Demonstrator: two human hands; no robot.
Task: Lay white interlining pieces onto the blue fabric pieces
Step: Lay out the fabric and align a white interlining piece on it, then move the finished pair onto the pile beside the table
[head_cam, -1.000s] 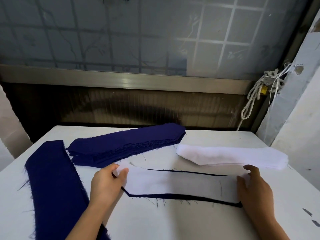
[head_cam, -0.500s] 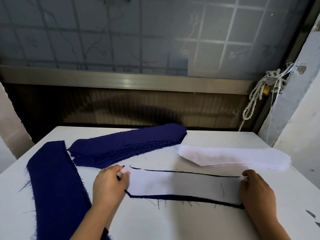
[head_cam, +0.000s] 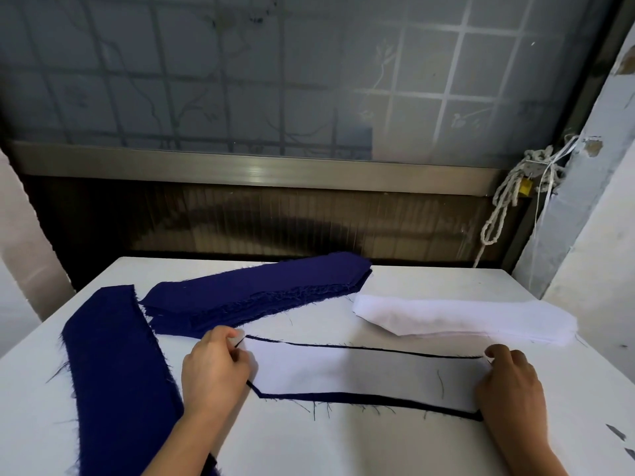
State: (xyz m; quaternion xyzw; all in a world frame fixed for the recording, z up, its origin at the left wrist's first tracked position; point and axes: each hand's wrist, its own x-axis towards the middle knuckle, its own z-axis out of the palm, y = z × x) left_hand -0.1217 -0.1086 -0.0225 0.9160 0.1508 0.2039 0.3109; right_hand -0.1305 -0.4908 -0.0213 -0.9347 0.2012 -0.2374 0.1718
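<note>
The white interlining piece lies on the blue fabric piece, whose margin shows wider along its near edge than its far one. The left grip pinches the interlining at that piece's left tip. The right grip pinches it at the right end. An uneven pull from either end could skew or wrinkle the light layer, or drag the blue piece across the tabletop, leaving the margin lopsided.

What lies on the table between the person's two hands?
In the head view, a white interlining piece spans from left hand to right hand, atop a blue fabric piece.
</note>
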